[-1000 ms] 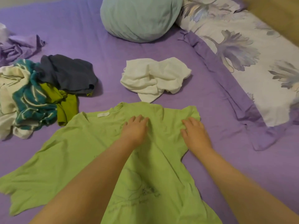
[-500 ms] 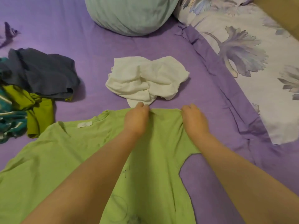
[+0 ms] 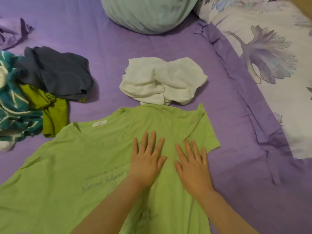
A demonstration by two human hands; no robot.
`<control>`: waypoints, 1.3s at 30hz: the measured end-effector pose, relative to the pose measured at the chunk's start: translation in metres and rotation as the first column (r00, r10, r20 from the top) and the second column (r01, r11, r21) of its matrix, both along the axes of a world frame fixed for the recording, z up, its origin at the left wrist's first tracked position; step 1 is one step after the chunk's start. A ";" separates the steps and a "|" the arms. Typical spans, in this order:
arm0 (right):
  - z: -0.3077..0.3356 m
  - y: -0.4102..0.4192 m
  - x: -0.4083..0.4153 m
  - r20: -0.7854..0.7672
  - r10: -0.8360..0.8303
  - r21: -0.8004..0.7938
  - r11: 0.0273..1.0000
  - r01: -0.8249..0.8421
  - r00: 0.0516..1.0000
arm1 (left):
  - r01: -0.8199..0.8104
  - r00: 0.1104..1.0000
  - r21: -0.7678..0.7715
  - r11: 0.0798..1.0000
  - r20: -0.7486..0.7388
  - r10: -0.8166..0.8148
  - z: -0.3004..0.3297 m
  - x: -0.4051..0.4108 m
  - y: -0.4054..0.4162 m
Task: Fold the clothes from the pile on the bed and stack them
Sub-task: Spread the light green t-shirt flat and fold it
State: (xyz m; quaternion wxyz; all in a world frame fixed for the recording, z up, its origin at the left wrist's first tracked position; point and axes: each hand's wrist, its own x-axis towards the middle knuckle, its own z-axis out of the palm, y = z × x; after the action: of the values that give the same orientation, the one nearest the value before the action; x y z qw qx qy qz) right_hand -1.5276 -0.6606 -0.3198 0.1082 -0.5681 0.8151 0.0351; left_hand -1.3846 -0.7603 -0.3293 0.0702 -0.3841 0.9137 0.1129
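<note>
A light green T-shirt (image 3: 81,159) lies spread on the purple bed sheet (image 3: 108,39), inside out with its white neck label showing and faint print through the cloth. My left hand (image 3: 146,159) lies flat on it, fingers straight and spread, near the right sleeve. My right hand (image 3: 192,164) presses flat beside it, just inside the sleeve edge. A crumpled white garment (image 3: 162,81) sits just beyond the shirt's top edge. The pile (image 3: 33,92) at the left holds a dark grey, an olive green and a teal-and-white piece.
A pale green cushion (image 3: 148,12) lies at the top centre. A floral pillow with a purple border (image 3: 270,53) runs along the right side. A rumpled lilac cloth (image 3: 13,32) shows at the top left.
Both hands let go of the shirt's top edge, drew back toward me and now lie flat on the cloth. The right sleeve has been laid out flat.
</note>
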 end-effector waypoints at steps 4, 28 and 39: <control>0.007 0.003 0.008 0.003 -0.046 0.016 0.999 0.046 0.999 | -0.053 0.993 0.057 0.997 0.109 0.047 0.004 0.051 0.007; -0.019 -0.142 0.144 0.022 0.334 -0.066 0.941 -0.332 0.942 | -0.508 0.859 -0.074 0.858 0.033 0.511 -0.013 0.178 -0.093; -0.028 -0.085 0.184 0.022 0.424 0.054 0.904 -0.424 0.905 | -0.423 0.902 0.057 0.904 0.125 0.414 -0.005 0.217 -0.019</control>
State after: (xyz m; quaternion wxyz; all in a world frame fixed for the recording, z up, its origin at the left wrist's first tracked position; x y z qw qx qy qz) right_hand -1.3431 -0.7456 -0.3482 0.1185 -0.7285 0.6702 0.0785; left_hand -1.1679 -0.7792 -0.3347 0.1103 -0.5738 0.7991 0.1419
